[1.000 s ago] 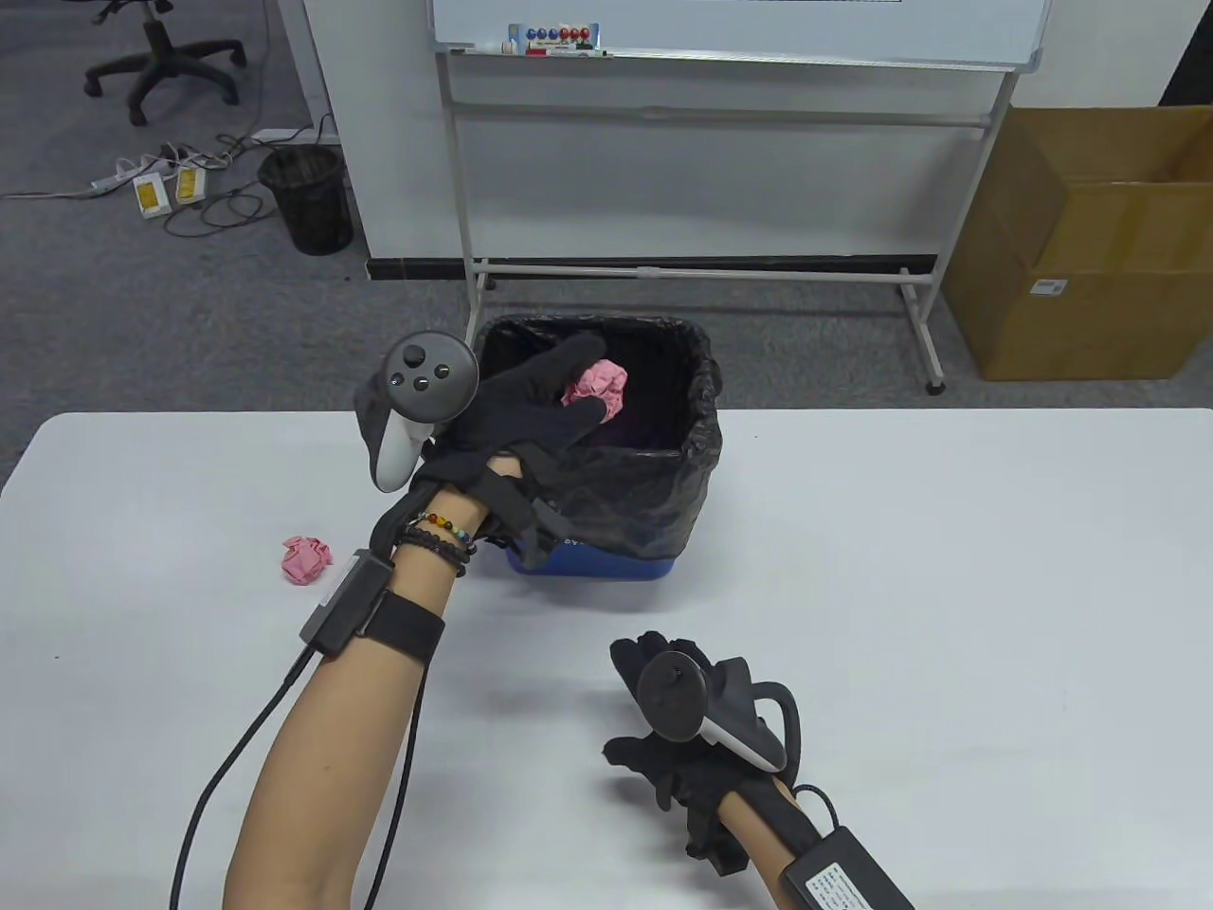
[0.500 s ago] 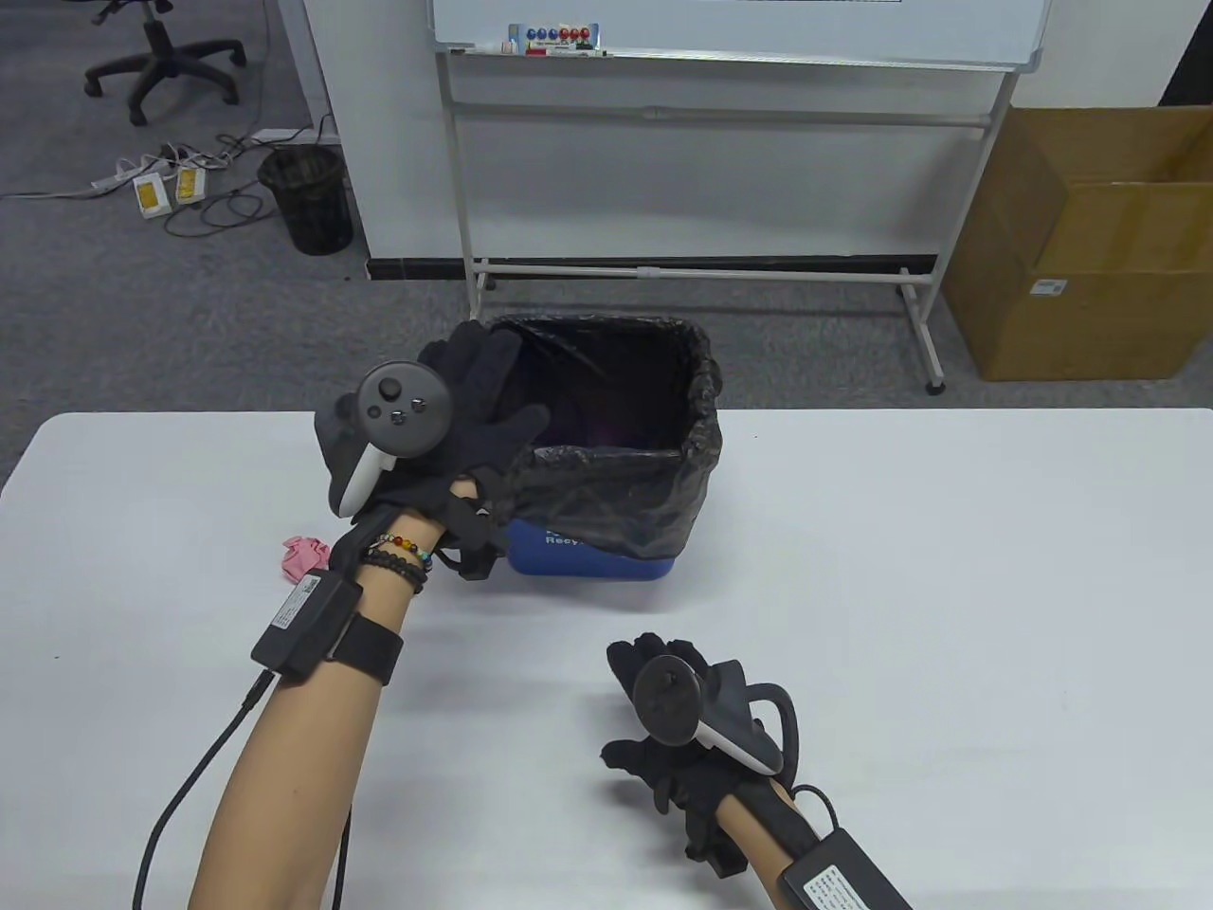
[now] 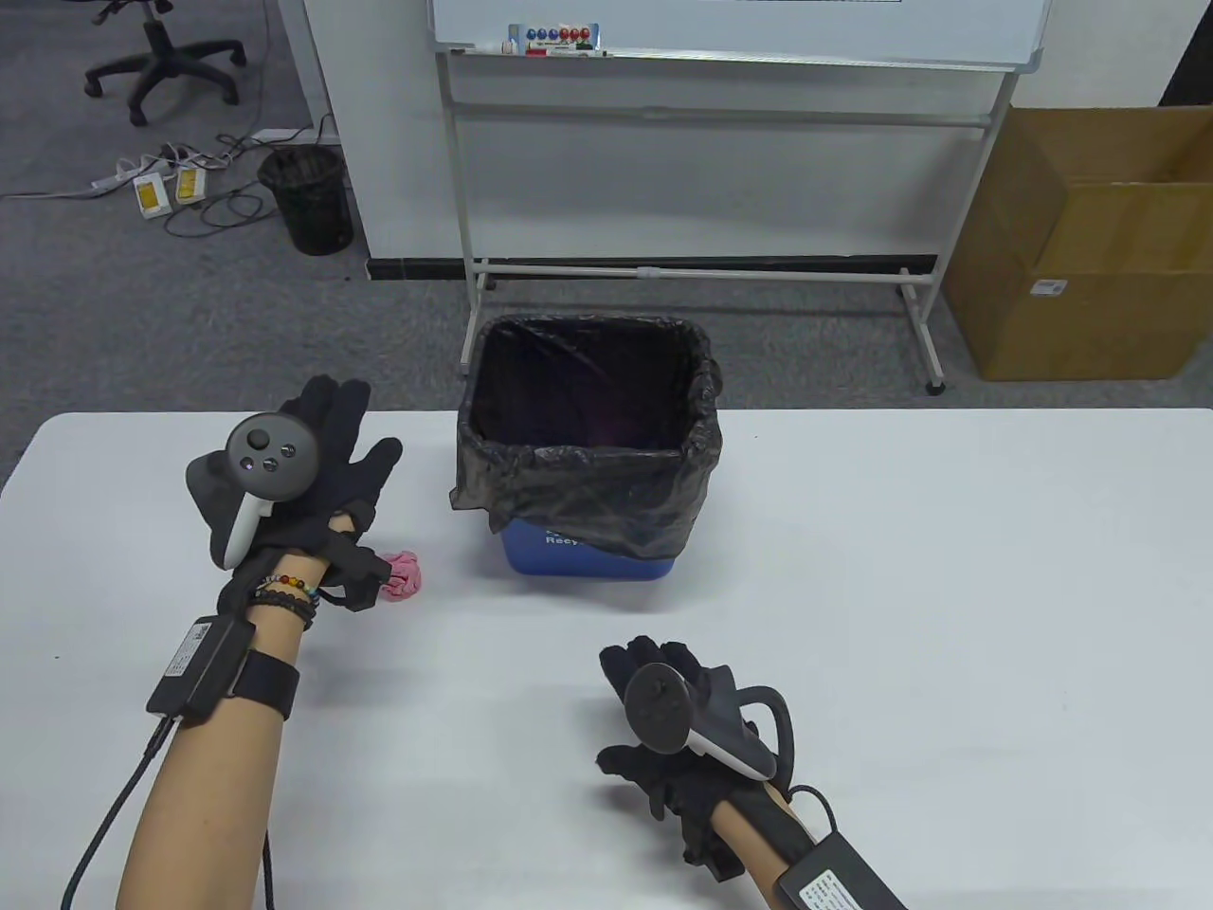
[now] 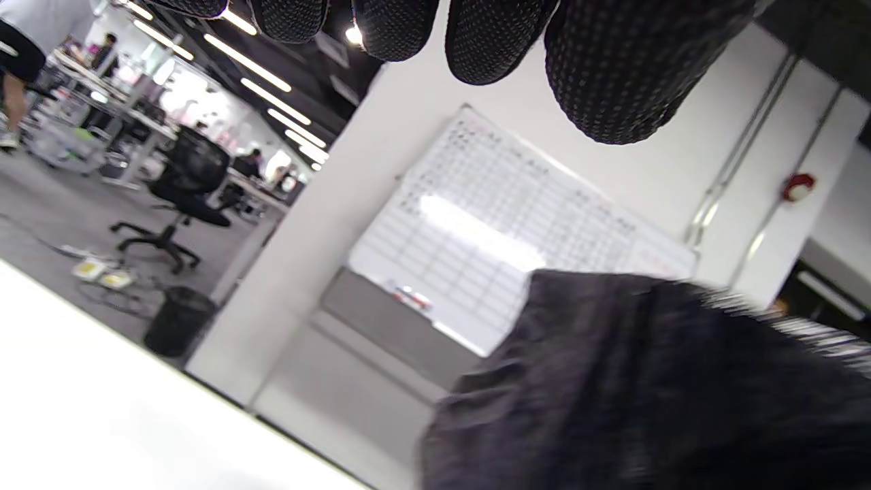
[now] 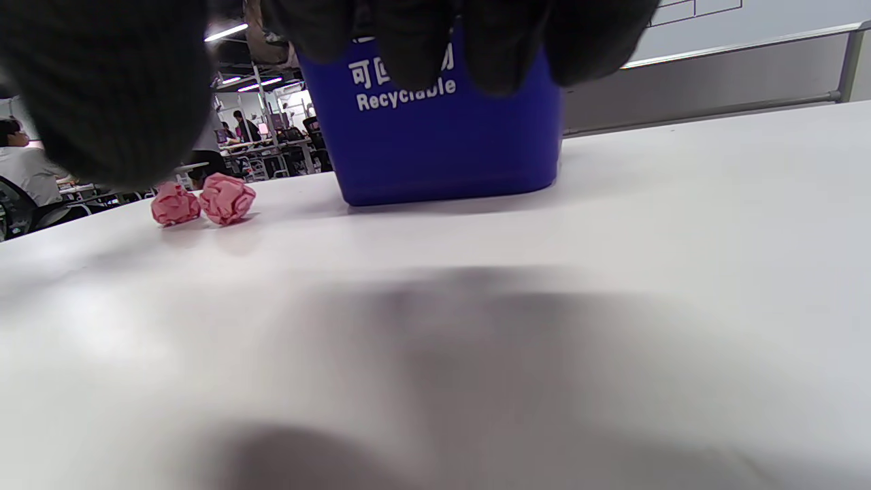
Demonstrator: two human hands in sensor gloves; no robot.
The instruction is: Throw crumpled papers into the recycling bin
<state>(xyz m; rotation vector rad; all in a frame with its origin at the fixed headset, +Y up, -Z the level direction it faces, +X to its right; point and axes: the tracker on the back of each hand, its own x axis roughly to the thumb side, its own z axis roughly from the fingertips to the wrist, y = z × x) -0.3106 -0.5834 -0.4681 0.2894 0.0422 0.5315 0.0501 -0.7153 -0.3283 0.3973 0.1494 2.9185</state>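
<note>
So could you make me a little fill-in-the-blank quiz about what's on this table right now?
1. The blue plastic bin is lined with a ____ plastic bag.
2. The white word under the Chinese characters on the bin reads ____.
3. The right wrist view shows ____ crumpled pink paper balls on the white table.
4. The left hand holds ____.

Missing words: black; Recyclable; two; nothing

Your recycling bin stands on the tabletop near its far edge, about mid-width. Your left hand is over the tabletop to the bin's left. Two crumpled papers lie side by side on the tabletop left of the bin. Your right hand sits nearer you, in front of the bin. Behind the tabletop, on the floor, stands a whiteboard.
</note>
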